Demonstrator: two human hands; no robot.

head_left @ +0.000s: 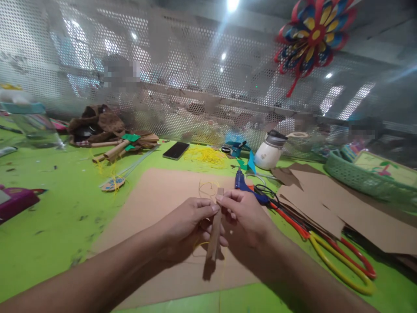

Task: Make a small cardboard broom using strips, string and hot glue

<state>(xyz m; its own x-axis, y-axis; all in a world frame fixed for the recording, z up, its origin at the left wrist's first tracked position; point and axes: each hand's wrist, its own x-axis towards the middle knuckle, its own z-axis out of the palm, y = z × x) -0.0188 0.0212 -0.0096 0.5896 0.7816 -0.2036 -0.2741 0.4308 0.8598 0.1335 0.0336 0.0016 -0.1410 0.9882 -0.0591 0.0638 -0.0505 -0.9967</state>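
Observation:
A narrow folded strip of brown paper (214, 243) is held between both hands above a large brown sheet (156, 191). My left hand (195, 217) grips the strip from the left, its thumb on top and fingertips showing beneath. My right hand (241, 211) pinches the strip near its far end. A thin yellow strand (208, 186) loops beyond the fingers, and more of it shows beside the strip. Just past my right hand lies a blue glue gun (241, 180).
Scissors with yellow and red handles (342, 265) and brown paper pieces (312, 200) lie right. Behind are a phone (176, 150), yellow shreds (206, 156), a white bottle (269, 152) and rolled paper (117, 150). A purple tool (18, 202) sits left, a green basket (371, 180) right.

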